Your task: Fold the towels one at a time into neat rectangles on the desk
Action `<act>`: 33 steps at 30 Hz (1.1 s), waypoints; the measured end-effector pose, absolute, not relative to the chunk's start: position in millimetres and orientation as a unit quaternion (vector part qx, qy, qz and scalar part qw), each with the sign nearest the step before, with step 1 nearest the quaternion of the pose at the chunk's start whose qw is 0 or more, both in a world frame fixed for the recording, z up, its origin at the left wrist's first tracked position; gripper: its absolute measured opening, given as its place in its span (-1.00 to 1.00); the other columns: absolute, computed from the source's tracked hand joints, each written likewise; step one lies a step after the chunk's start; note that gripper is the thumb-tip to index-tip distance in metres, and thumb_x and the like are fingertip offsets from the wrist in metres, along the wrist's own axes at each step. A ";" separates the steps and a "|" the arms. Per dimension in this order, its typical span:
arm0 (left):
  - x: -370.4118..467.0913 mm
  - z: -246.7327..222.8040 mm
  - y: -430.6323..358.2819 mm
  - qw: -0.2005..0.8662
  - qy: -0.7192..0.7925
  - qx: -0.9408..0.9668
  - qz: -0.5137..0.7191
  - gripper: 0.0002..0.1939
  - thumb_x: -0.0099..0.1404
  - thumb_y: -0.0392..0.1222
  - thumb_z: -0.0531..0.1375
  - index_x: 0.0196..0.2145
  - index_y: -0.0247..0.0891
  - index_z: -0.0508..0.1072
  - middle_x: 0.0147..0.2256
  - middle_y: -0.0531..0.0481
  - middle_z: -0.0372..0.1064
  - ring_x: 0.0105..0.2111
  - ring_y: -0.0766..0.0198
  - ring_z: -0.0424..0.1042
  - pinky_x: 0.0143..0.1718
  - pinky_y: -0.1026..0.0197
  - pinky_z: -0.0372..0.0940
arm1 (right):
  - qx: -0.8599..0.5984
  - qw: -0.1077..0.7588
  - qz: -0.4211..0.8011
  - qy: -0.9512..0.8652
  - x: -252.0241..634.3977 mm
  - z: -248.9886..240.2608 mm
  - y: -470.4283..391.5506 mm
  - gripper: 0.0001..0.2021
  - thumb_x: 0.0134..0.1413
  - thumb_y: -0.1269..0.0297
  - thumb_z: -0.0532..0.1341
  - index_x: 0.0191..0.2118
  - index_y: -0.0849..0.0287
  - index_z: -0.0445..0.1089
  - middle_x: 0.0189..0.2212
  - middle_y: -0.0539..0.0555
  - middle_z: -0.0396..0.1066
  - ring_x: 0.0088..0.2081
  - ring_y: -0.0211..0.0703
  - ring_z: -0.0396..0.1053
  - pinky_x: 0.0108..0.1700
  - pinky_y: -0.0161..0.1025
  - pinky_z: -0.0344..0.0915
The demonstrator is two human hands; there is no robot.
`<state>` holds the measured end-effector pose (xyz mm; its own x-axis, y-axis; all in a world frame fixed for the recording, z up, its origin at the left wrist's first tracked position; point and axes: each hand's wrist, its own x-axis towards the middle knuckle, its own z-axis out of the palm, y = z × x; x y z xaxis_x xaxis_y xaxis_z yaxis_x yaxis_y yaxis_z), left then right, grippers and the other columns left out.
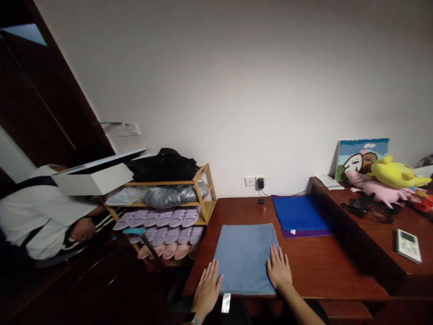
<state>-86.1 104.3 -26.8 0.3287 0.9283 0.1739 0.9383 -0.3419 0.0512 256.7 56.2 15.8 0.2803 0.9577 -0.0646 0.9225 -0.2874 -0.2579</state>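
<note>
Blue towel [245,257] flat on desk [324,266] near front edge, long axis 12–6; L hand [207,291] palm-down at its 7 o'clock corner, R hand [279,270] at 4 o'clock edge, both w/ fingers spread flat, gripping nothing, about equally near.

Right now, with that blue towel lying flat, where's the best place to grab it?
Probably the near corners: the blue towel lies flat with its near edge at the table front, where the left hand and right hand already rest. Pinch each from its outer side.
</note>
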 end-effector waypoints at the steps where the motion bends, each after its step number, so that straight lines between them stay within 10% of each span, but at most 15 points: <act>1: -88.7 -30.2 104.6 0.034 -0.576 -0.812 -0.086 -0.33 0.52 0.14 -0.18 0.44 -0.24 -0.03 0.44 -0.10 -0.07 0.42 0.10 -0.02 0.41 -0.10 0.06 | -0.794 0.093 0.101 -0.593 255.2 15.8 54.0 -0.33 0.37 0.03 -0.22 0.47 0.22 -0.13 0.48 -0.01 -0.22 0.49 0.05 -0.29 0.47 0.11 -0.27; 12: -87.9 -37.8 98.6 0.100 -0.501 -0.843 -0.167 -0.42 0.50 -0.02 -0.08 0.41 -0.12 0.07 0.41 0.02 0.04 0.38 0.13 0.10 0.36 -0.07 0.19 | -0.692 0.216 0.046 -0.688 277.2 -65.1 -29.1 -0.39 0.41 -0.12 -0.15 0.45 -0.07 -0.10 0.43 -0.09 -0.12 0.43 0.04 -0.05 0.42 0.09 0.08; 20: -119.7 -37.4 65.9 0.054 -0.445 -0.878 -0.169 -0.33 0.48 0.06 0.03 0.44 0.07 -0.11 0.41 0.10 0.04 0.34 0.12 0.20 0.29 0.01 0.30 | -0.678 0.239 0.025 -0.695 280.9 -48.4 -41.5 -0.38 0.44 -0.07 -0.14 0.47 -0.06 -0.32 0.46 -0.11 -0.23 0.46 -0.03 -0.13 0.46 0.00 -0.02; 33: -70.4 25.5 35.4 0.093 -0.455 -0.848 -0.254 -0.57 0.51 -0.07 -0.04 0.15 -0.07 0.50 0.18 -0.03 0.48 0.17 0.13 0.46 0.19 0.01 0.42 | -0.695 0.205 0.059 -0.686 277.0 -35.4 -51.7 -0.35 0.43 -0.12 -0.21 0.47 0.05 -0.21 0.47 -0.07 -0.28 0.48 -0.03 -0.22 0.48 0.02 -0.16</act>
<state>-70.4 35.4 25.5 0.4561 0.7251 0.5159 0.8193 -0.5685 0.0746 277.0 -51.7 -35.4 0.0506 0.9788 0.1985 0.9303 0.0261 -0.3658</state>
